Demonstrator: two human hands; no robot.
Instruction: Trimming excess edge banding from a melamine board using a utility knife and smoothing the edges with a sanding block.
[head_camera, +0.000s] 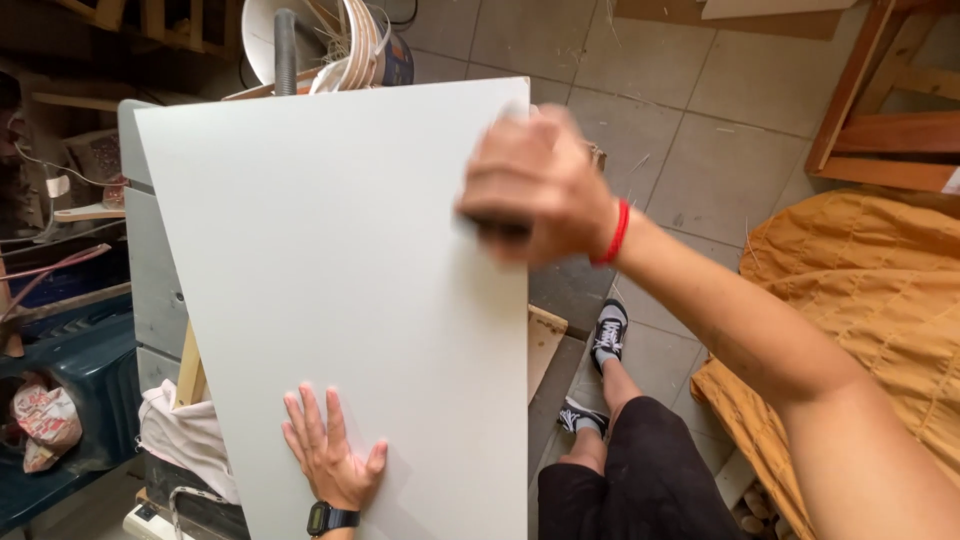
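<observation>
A large white rectangular board (330, 270) lies in front of me, tilted slightly, over a grey bench. My left hand (328, 450) rests flat on its near end with fingers spread, a black watch on the wrist. My right hand (535, 185) is blurred near the board's far right edge, closed on a small dark object pressed against the surface; what the object is I cannot tell. A red band circles that wrist.
A white bucket (320, 45) with strips and a rod stands beyond the board. An orange quilted cloth (860, 300) covers something at right, wooden frames (890, 110) behind it. My legs and sneakers (605, 335) are on the tiled floor. Blue clutter sits at left.
</observation>
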